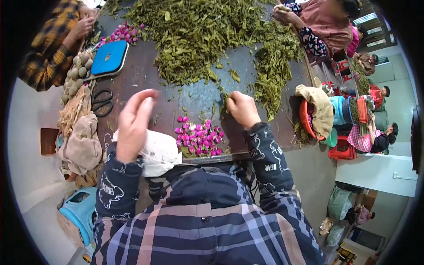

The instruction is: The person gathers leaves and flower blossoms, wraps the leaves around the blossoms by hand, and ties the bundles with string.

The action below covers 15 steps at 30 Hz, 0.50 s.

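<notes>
My left hand is raised above the left part of the table, blurred by motion, with its fingers apart and nothing seen in them. It hovers by a white cloth bag at the table's near edge. My right hand is closed in a pinch on a small dark green leaf bit, right of the pink flower buds. Those buds form a small heap near the front edge. Beyond both hands spreads a large pile of dried green leaves.
Black scissors and a blue scale lie at the left, near round pods and cloths. An orange basin with a beige cloth stands right. Co-workers sit at both sides and farther right.
</notes>
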Available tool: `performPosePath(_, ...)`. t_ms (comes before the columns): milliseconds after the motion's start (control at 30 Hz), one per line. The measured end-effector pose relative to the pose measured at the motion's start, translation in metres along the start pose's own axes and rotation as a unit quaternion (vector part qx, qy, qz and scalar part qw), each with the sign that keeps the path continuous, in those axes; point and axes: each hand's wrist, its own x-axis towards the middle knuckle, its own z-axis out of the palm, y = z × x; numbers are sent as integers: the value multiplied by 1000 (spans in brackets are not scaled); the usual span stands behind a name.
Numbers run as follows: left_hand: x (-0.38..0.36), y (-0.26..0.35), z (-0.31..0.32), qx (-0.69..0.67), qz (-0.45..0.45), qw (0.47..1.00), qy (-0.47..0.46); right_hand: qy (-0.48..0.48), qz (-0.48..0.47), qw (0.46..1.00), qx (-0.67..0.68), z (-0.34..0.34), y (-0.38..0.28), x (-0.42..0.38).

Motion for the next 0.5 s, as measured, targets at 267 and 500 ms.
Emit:
performPosePath(267,69,-30,125,-321,-129,911,-225,-8,144,871,469,-53,-48,23)
performPosePath(500,73,-59,152,-377,-48,906,-188,123,20,963,238,-39,-73,28)
